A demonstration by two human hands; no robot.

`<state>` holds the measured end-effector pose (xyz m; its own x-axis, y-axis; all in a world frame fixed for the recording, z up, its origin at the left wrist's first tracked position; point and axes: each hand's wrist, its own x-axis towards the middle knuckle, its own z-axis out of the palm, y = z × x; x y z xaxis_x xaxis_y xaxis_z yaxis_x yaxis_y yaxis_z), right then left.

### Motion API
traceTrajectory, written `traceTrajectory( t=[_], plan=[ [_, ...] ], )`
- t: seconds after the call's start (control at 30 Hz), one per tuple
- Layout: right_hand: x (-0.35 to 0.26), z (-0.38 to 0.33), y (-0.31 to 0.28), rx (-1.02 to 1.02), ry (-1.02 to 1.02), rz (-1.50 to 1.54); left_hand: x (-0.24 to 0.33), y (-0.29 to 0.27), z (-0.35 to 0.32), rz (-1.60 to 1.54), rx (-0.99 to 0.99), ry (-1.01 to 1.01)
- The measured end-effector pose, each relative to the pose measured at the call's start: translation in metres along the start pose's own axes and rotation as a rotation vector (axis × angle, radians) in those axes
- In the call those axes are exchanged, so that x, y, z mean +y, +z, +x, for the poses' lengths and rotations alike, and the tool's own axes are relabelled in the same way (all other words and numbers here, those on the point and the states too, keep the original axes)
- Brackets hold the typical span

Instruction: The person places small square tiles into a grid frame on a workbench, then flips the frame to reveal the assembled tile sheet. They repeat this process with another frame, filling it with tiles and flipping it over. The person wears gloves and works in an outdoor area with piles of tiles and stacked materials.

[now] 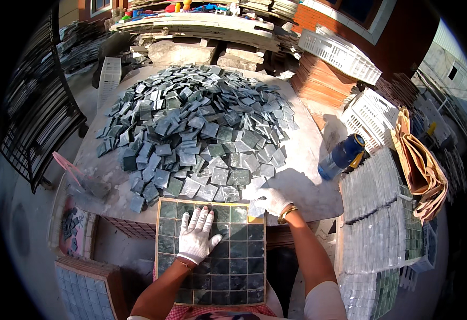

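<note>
**Tile sorting station: hands at the grid frame**

A round stone worktop (308, 176) carries a broad heap of loose tiles (196, 122), square, grey-green, piled unevenly from the far side down to the near edge. Stacks of assembled tile sheets (377, 213) stand to the right of the worktop, with white plastic crates (351, 53) behind them and a blue bottle (343, 154) lying at the worktop's right rim.

At the near edge, a square grid frame (211, 250) rests towards the person's lap, most cells filled with dark green tiles set flat; the yellowish rim shows on top and at the sides.

The left hand (197, 234), in a white glove, lies flat on the frame's upper left part, fingers spread, grip wide and holding nothing. The right hand (271, 201), also gloved, with a gold bangle at the wrist, rests just beyond the frame's top right corner, fingers closed on a single pale tile (256, 209) touching the frame's rim.
</note>
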<state>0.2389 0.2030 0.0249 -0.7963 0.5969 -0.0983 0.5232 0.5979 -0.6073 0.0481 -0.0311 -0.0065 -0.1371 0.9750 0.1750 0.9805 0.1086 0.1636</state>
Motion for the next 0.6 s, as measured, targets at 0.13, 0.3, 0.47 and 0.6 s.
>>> traceTrajectory(
  t=[0.13, 0.3, 0.47, 0.6],
  plan=[
    [-0.009, -0.016, 0.016, 0.171, -0.043, -0.104, 0.002, -0.001, 0.002, -0.021, 0.021, 0.001],
    [-0.019, -0.031, 0.029, 0.237, -0.065, -0.234, 0.001, 0.009, -0.002, 0.01, 0.079, -0.002],
    [-0.046, -0.042, 0.024, 0.106, 0.15, -0.327, 0.002, 0.005, -0.002, -0.034, 0.035, -0.022],
    [-0.031, -0.032, 0.014, 0.072, 0.037, -0.364, 0.004, 0.003, 0.001, -0.029, 0.043, -0.009]
  ],
)
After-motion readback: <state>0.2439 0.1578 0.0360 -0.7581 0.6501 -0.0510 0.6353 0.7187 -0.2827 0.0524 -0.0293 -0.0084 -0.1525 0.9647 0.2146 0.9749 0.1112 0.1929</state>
